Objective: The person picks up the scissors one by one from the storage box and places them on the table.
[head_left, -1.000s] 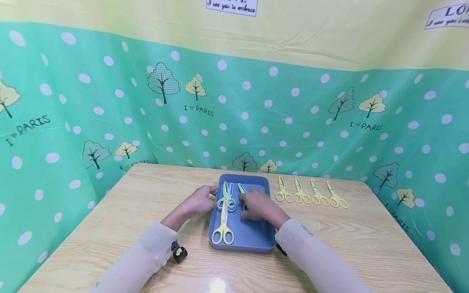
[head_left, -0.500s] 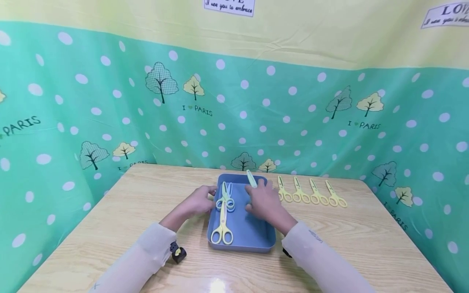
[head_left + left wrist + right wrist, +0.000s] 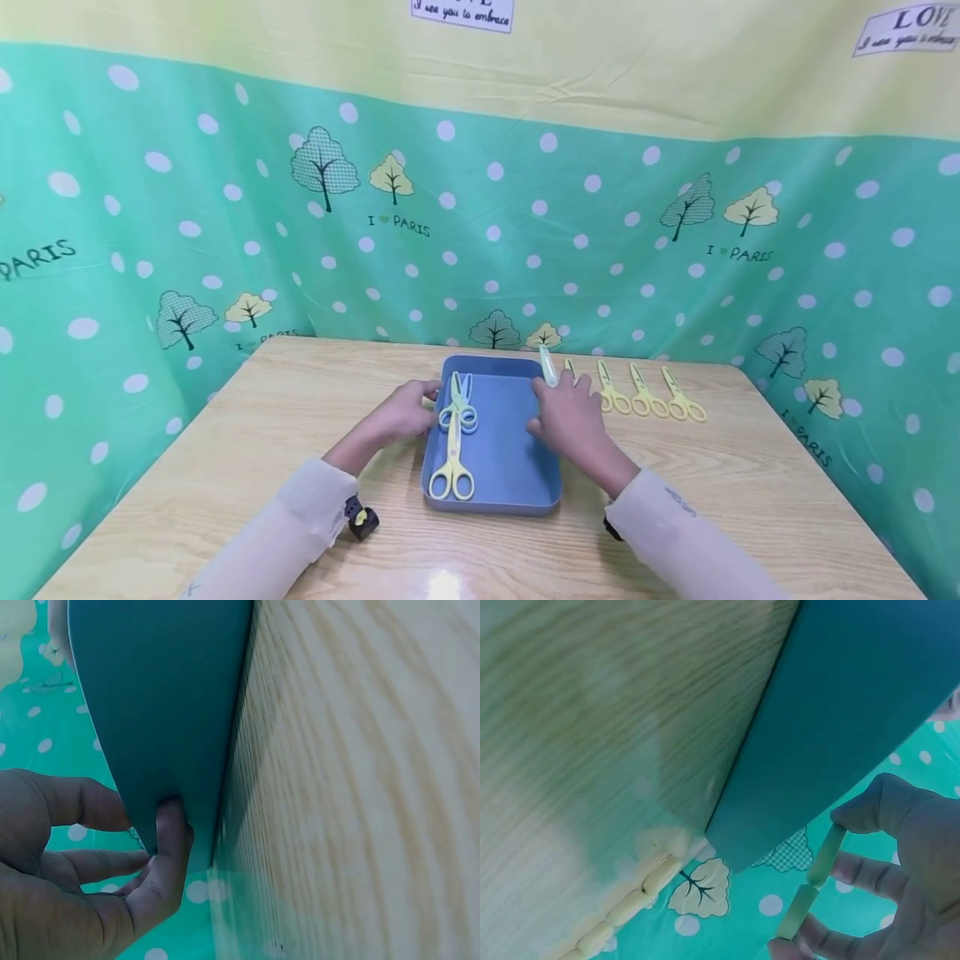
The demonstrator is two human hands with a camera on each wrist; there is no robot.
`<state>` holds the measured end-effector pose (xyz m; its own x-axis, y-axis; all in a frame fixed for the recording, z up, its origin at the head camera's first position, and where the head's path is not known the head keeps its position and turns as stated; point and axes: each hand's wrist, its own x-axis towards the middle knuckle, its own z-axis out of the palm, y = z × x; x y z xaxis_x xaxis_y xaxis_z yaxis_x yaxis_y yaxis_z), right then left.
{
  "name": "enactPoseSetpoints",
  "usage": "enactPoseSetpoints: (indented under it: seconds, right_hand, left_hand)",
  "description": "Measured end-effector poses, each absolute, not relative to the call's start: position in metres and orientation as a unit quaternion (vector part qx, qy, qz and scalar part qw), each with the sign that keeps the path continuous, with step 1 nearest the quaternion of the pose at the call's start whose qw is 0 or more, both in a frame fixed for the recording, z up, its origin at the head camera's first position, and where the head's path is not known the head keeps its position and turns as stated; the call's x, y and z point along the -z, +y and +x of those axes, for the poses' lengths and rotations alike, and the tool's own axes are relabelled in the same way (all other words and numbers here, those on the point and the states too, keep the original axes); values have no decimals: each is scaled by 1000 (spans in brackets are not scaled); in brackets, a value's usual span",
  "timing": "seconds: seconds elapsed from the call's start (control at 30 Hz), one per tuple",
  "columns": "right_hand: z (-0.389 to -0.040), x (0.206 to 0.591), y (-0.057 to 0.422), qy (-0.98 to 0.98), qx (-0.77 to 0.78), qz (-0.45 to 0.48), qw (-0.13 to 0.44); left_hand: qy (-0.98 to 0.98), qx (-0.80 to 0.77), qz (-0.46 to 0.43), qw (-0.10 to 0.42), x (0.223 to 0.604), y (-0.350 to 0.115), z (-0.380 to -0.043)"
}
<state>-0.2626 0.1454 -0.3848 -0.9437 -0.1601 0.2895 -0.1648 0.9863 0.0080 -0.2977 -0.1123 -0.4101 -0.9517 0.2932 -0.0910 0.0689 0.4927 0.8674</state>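
My left hand (image 3: 405, 412) grips the left wall of a blue tray (image 3: 510, 475); in the left wrist view its fingers are bent around the tray's wall (image 3: 157, 697). Above the tray's right rim my right hand (image 3: 573, 427) holds light green scissors (image 3: 548, 367), blades pointing away. The right wrist view shows my fingers pinching the handle loops of the scissors (image 3: 826, 856). Inside the tray, along its left side, lie yellow scissors (image 3: 453, 453), with green scissors (image 3: 455, 395) overlapping blue scissors (image 3: 469, 427) farther back.
Several yellow scissors (image 3: 642, 395) lie in a row on the wooden table (image 3: 712, 500), right of the tray; my right hand partly covers the nearest pair. A green and yellow patterned curtain (image 3: 420, 275) hangs behind the table's back edge.
My right hand has lifted the green scissors from the tray and carried them rightward to its right rim. My left hand stays on the tray's left wall.
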Motion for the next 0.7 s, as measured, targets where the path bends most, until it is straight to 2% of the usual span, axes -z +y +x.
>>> enactPoseSetpoints:
  seconds: [0.47,0.7]
  right_hand:
    - [-247,384,178,-991,-32,69,107]
    - [-241,388,188,-996,-33,65,47]
  left_hand:
    - [858,-491,105,112,409,-113,-297]
    - [859,-487,106,115,410,-114,-298]
